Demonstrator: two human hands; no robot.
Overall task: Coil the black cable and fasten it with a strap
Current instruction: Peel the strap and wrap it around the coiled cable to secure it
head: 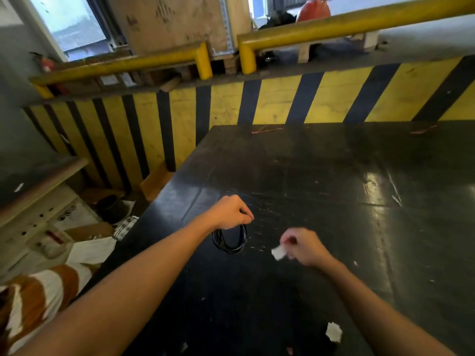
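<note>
1. Nearest, a torn white scrap [333,331] lies on the dark table [321,176], close to the right forearm and well apart from both hands.

2. Further out, the right hand [304,249] has its grip pinched shut on a small white piece [279,252], which I take to be the strap; it is blurred, so its exact form cannot be told. It sits just beside the coil, not touching it.

3. Beyond that, the left hand [230,211] has its grip closed over the top of the black cable [229,240], which hangs below the fist as a tidy coil of several turns, held above the table, near its left edge.

4. Judged from this, the coiling looks done and the fastening not yet begun. To do it well, keep the left hand clamped where the turns bunch, so none slip loose; bring the strap through the open middle of the coil, wrap it round all the turns at once, and draw it snug near the left fingers.

5. One risk: loosening the left hand too soon would likely let the loops spring apart.

6. Farthest back, a yellow-and-black striped barrier [277,104] stands behind the table, topped by yellow rails [359,21].
</note>
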